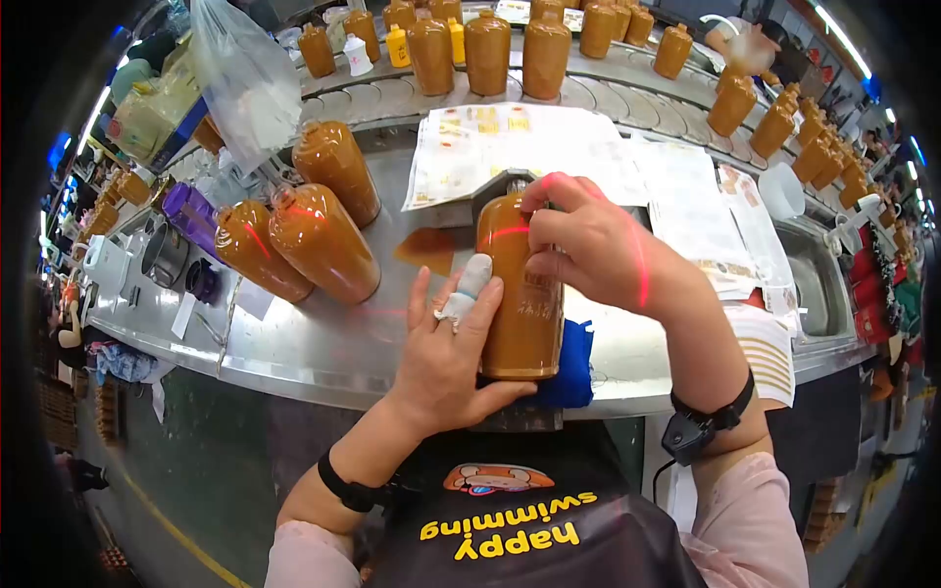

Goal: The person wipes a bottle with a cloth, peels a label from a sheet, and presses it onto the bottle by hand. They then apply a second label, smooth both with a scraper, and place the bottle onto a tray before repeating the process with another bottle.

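Note:
A glossy brown bottle point(522, 328) stands in front of me on the metal table, its neck by a dark angled bracket point(502, 184). My left hand point(441, 353) holds the bottle's lower left side, thumb along the base; one finger wears a white wrap with a blue band point(470, 289). My right hand point(598, 245) is closed at the bottle's upper right side, fingertips pinched against its shoulder; what they grip, if anything, is hidden. A red light line crosses the bottle and my right hand. A blue cloth point(576, 367) lies beside the base.
Several brown bottles point(323, 245) stand at left near a hanging plastic bag point(245, 88). Printed sheets point(588, 147) lie behind. A curved conveyor point(382, 103) carries more bottles. At right are a sink point(818, 274) and a white tub point(781, 191); another person is at far right.

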{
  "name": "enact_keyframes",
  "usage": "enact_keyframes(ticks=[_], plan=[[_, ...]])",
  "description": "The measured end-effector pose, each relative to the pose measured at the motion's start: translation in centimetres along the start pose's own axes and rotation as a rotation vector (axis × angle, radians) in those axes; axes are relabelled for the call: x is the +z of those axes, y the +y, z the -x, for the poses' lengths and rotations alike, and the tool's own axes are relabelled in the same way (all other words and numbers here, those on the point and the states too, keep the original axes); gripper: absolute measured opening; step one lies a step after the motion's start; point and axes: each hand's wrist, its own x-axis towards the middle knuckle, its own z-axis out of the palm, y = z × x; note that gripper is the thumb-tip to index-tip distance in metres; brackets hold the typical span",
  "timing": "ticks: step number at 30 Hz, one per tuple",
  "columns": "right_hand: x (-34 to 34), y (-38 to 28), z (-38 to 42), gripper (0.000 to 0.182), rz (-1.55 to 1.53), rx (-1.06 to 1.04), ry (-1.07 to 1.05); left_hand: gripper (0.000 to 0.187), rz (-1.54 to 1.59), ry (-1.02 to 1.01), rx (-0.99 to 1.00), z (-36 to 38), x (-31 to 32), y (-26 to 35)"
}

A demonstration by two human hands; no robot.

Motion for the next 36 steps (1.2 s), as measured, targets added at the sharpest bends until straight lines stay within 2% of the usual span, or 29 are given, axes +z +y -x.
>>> enact_keyframes(ticks=[1, 4, 8, 11, 12, 14, 18, 23, 26, 33, 36], plan=[[-0.1, 0.1, -0.3, 0.016, 0.015, 0.007, 0.020, 0.098, 0.035, -0.003, 0.011, -0.3, -0.1, -0.4], [0.7, -0.1, -0.2, 0.020, -0.023, 0.020, 0.052, 0.089, 0.807, 0.088, -0.256, -0.7, 1.7, -2.6], [1.2, -0.2, -0.7, 0.019, 0.022, 0.004, 0.114, 0.078, 0.897, 0.118, -0.517, -3.3, 3.6, -2.3], [1.7, -0.7, 0.3, 0.022, 0.072, 0.088, 0.373, 0.078, 1.019, 0.126, -0.545, -3.6, 4.0, -2.4], [1.6, -1.0, 1.3, 0.030, 0.076, 0.111, 0.404, 0.078, 1.073, 0.126, -0.574, -3.7, 4.1, -2.7], [2.1, -1.9, 2.8, 0.036, 0.073, 0.104, 0.375, 0.077, 1.184, 0.131, -0.643, -3.9, 4.4, -3.1], [3.6, -3.1, 4.0, 0.047, 0.029, 0.105, 0.310, 0.078, 1.199, 0.132, -0.646, -4.4, 5.1, -3.7], [4.6, -2.7, 4.3, 0.048, 0.000, 0.157, 0.308, 0.076, 1.401, 0.143, -0.685, -5.0, 4.3, -3.4], [4.7, -2.7, 4.1, 0.047, 0.003, 0.160, 0.306, 0.073, 1.220, 0.128, -0.623, -4.7, 4.9, -3.6], [4.9, -2.8, 4.2, 0.050, -0.037, 0.186, 0.306, 0.071, 1.482, 0.111, -0.688, -5.2, 4.0, -3.3], [5.2, -3.0, 4.1, 0.050, -0.131, 0.266, 0.301, 0.072, 1.536, 0.103, -0.722, -5.5, 3.9, -3.5]])
